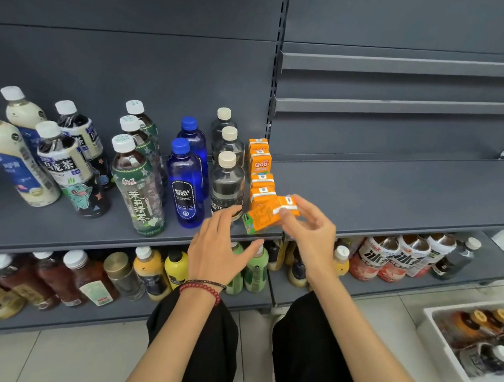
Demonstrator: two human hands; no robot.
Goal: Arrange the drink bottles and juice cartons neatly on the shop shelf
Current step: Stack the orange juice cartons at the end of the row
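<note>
Grey shelf [55, 233] carries everything. Front-left of the orange carton row [259, 164], the left hand [220, 246] hovers, fingers spread, holding nothing. Just before the row's front end, a tilted juice carton [262, 219] is pinched by the right hand [311, 230].

The person wore loose black trousers [198, 349]. At the wrist of the left hand [220, 249] sat a red bead bracelet [204, 291] beside a thin dark beaded band [206, 283].

Bottles [139, 186]: standing in files, frame left to centre: creamy milk tea [11, 152], dark oolong [68, 170], green-labelled jasmine tea [139, 137], blue soda [185, 184], clear water [226, 185].
Juice cartons [260, 164]: orange, upright, one file just right of the water.
Tilted carton [263, 216]: orange, leaning left, at that file's front.
</note>
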